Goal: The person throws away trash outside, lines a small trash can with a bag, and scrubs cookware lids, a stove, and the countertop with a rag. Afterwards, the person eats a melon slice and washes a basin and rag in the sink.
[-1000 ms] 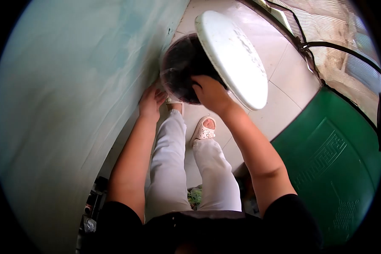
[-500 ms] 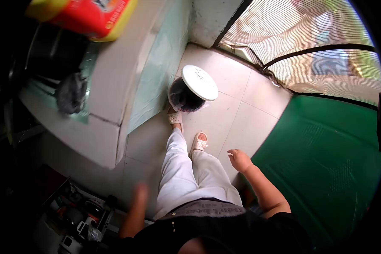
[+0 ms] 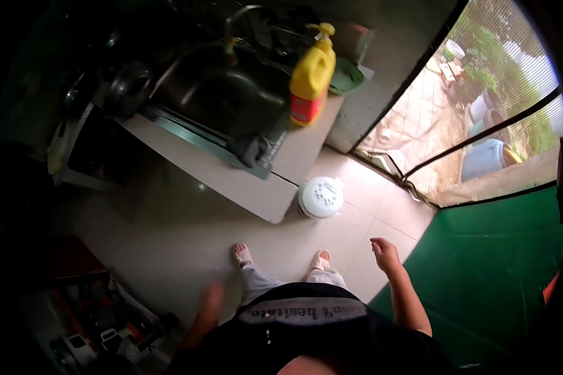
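My left hand [image 3: 211, 303] hangs at my side, smeared by motion, so its fingers cannot be made out; no object shows in it. On the other side, my right hand [image 3: 386, 253] hangs over the floor by the green panel, loosely curled with fingers partly apart and nothing held. A small bin with a round white lid [image 3: 323, 197] stands on the floor by the counter's corner, in front of my feet. The lid covers its top. Neither hand touches anything.
Left of the bin is a counter [image 3: 231, 190] with a metal sink [image 3: 225, 90]. On it stand a yellow pump bottle [image 3: 313, 78] and a dark cloth [image 3: 250, 150]. A screen door [image 3: 419, 125] is at right, above a green panel [image 3: 481, 262]. Cluttered shelves [image 3: 106, 312] stand lower left.
The bin's lid, tilted up before, now lies down over the top. My view has shifted back and left, bringing the whole sink into sight. Both hands still hang at my sides.
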`<state>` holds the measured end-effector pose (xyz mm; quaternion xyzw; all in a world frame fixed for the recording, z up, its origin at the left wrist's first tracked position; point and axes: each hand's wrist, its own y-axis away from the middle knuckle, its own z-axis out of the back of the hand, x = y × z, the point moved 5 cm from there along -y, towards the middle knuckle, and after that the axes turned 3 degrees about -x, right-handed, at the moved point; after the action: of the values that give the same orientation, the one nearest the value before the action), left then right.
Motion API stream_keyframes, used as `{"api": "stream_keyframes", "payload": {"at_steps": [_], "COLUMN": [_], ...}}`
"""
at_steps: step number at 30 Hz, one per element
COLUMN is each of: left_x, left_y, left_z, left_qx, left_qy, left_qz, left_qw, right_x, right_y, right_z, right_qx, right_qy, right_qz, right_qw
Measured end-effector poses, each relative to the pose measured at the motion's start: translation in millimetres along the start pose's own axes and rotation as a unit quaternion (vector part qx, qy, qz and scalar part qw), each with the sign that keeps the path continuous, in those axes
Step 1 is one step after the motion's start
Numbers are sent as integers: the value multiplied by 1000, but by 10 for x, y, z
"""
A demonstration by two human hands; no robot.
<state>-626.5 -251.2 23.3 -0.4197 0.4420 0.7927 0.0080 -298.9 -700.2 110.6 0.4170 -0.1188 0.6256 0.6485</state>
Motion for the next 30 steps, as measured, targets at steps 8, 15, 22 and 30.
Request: {"api": "stream_keyframes", "payload": {"at_steps": [8,15,22,30], "left_x": [-1298,-1559,-1886,-2668], "left_y": [-611,-1308,-1617,-1745], "left_z": [1200,1864,1481,1605], "left_qx": [82,156,53,160], "left_qy": [128,261,46,522], "left_qz": [-200,-173,-178,-16], "left_qw": [968,937,981,838], "right_x": [2139,3235,3603,3716], "right_y": [-67,-410,-1554,-3309], "right_z": [-1110,-1411,-1590,-1339], "right_qx": [66,-125,22,-98], "right_qy": [-436,-96,-605,-745], "right_qz": [-13,191,-3,42], "right_qw": [897,969,796,659]}}
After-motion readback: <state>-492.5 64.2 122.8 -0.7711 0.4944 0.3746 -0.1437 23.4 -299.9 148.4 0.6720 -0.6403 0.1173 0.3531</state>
